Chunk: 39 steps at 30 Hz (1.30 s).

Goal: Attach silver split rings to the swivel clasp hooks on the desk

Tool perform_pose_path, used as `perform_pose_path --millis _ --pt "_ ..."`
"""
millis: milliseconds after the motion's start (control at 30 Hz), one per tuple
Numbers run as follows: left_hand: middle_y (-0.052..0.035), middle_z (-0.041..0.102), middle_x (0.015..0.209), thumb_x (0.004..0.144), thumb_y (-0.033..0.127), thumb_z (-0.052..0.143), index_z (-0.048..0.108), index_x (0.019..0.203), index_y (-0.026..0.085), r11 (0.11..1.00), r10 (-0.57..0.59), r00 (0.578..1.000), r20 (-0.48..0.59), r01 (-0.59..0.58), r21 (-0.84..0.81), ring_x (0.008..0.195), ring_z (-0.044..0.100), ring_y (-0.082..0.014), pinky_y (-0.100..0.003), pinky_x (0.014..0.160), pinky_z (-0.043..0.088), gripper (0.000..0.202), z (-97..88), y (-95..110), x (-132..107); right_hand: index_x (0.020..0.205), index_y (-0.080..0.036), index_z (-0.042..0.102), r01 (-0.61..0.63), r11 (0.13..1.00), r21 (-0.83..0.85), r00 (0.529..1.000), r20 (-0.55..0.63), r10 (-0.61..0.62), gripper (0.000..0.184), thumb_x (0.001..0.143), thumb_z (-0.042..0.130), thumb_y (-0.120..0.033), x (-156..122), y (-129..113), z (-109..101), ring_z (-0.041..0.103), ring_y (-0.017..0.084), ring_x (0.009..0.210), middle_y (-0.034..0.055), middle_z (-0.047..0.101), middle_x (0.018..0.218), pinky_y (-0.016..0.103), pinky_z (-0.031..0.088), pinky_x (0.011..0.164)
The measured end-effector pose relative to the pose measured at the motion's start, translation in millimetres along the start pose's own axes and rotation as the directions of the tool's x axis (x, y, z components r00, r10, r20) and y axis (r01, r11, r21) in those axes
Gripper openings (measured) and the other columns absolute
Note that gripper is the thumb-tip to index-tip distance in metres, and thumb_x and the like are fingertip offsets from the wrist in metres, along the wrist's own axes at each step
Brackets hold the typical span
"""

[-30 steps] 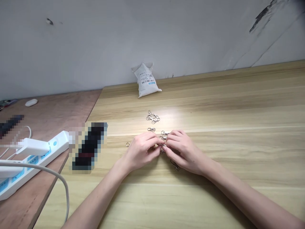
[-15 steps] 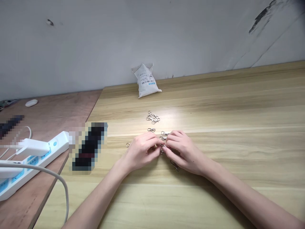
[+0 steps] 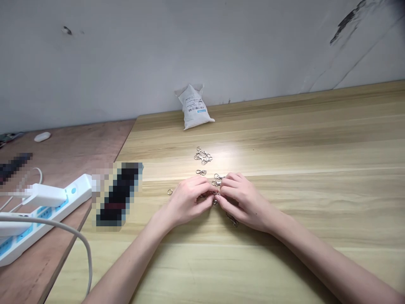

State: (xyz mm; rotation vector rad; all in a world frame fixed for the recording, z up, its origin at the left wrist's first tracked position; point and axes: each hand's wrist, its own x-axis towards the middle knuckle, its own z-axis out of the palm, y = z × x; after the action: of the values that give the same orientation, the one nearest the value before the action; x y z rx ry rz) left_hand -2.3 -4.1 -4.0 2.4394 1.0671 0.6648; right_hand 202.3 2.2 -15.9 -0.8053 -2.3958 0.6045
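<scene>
My left hand (image 3: pixel 193 197) and my right hand (image 3: pixel 242 199) meet over the table, thumbs and fingertips pinched together. Between the fingertips is a small silvery key ring (image 3: pixel 216 193), mostly covered by the fingers. Metal clasps with rings (image 3: pixel 216 183) lie just beyond the right fingers, and more metal pieces (image 3: pixel 232 219) rest partly under the right palm. A single clasp (image 3: pixel 201 172) lies beyond my left hand, with a small heap of clasps (image 3: pixel 203 156) farther back. To the left of my left hand is one loose ring (image 3: pixel 170 192).
A white labelled packet (image 3: pixel 196 107) stands by the wall. Left of my hands lies a blurred dark object (image 3: pixel 119 194). A white power strip (image 3: pixel 74 192) with plugs and a grey cable (image 3: pixel 85 245) occupies the brown table at left. A white oval case (image 3: pixel 42 137) sits behind.
Both hands stay in place, with only a slight shift of the fingertips. The metal piece between them shows a little less than before. The other pieces have not moved.
</scene>
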Motion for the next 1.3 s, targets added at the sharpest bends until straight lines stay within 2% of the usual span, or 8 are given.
perform_pose_path --millis 233,600,733,833,1000,1100,1300 --pt "-0.0013 0.060 0.083 0.089 0.017 0.055 0.068 0.097 0.020 0.995 -0.086 0.994 0.071 0.089 -0.036 0.077 0.054 -0.0143 -0.026 0.069 0.042 0.015 -1.3 0.3 -1.0 0.079 -0.018 0.057 0.001 1.000 -0.001 1.000 -0.007 -0.001 0.022 0.097 0.043 -0.021 -1.0 -1.7 -0.1 0.043 0.018 0.077 0.0039 0.056 0.075 0.035 0.037 0.075" --pt "-0.0016 0.059 0.081 0.089 0.018 0.056 0.068 0.095 0.019 0.997 -0.071 0.995 0.069 0.070 0.011 0.075 0.054 -0.0144 -0.025 0.065 0.041 0.013 -0.4 -1.2 -0.9 0.077 -0.019 0.055 0.012 1.000 -0.024 1.000 -0.009 -0.012 0.024 0.097 0.043 -0.022 -0.5 -1.4 0.1 0.044 0.018 0.077 0.0039 0.056 0.075 0.034 0.037 0.077" --pt "-0.0031 0.062 0.082 0.091 0.018 0.055 0.068 0.096 0.017 0.999 0.019 1.000 0.003 -0.020 0.039 0.074 0.056 -0.0142 -0.026 0.065 0.044 0.014 -0.4 -4.0 -0.6 0.074 -0.018 0.054 -0.012 0.999 -0.036 1.000 -0.023 0.011 0.026 0.097 0.042 -0.021 -0.7 -1.5 -1.4 0.045 0.017 0.076 0.0025 0.056 0.073 0.035 0.037 0.082" --pt "-0.0034 0.065 0.082 0.093 0.019 0.054 0.067 0.098 0.017 0.986 0.119 0.990 -0.078 -0.108 0.130 0.073 0.057 -0.0141 -0.026 0.065 0.044 0.014 1.8 -7.2 -0.1 0.074 -0.018 0.055 -0.028 0.999 -0.025 0.999 -0.015 0.028 0.026 0.097 0.042 -0.020 -0.4 -1.4 -3.9 0.045 0.017 0.076 0.0024 0.056 0.073 0.035 0.036 0.083" --pt "-0.0026 0.066 0.079 0.095 0.021 0.053 0.066 0.104 0.017 0.919 0.237 0.970 -0.060 -0.203 0.339 0.070 0.056 -0.0145 -0.027 0.062 0.043 0.016 3.7 -6.7 1.8 0.076 -0.018 0.056 -0.030 0.999 0.018 0.999 -0.009 0.031 0.026 0.097 0.041 -0.019 -0.7 -2.3 -6.3 0.044 0.017 0.075 0.0025 0.057 0.073 0.036 0.035 0.084" --pt "-0.0031 0.068 0.082 0.093 0.018 0.056 0.064 0.108 0.016 0.862 0.281 0.958 -0.053 -0.228 0.452 0.073 0.058 -0.0154 -0.028 0.065 0.045 0.017 0.2 -2.9 3.2 0.074 -0.019 0.056 -0.051 0.997 0.065 0.998 -0.032 0.054 0.026 0.097 0.042 -0.019 -0.6 -2.4 -6.2 0.044 0.016 0.075 0.0021 0.056 0.072 0.036 0.035 0.083" --pt "-0.0041 0.069 0.086 0.085 0.010 0.064 0.065 0.098 0.018 0.810 0.379 0.908 -0.180 -0.232 0.538 0.075 0.060 -0.0150 -0.027 0.066 0.046 0.015 -7.8 2.3 2.8 0.068 -0.018 0.051 -0.093 0.973 0.211 0.989 -0.091 0.114 0.029 0.096 0.045 -0.018 0.2 -2.3 -5.3 0.045 0.014 0.072 -0.0012 0.053 0.067 0.034 0.034 0.080"
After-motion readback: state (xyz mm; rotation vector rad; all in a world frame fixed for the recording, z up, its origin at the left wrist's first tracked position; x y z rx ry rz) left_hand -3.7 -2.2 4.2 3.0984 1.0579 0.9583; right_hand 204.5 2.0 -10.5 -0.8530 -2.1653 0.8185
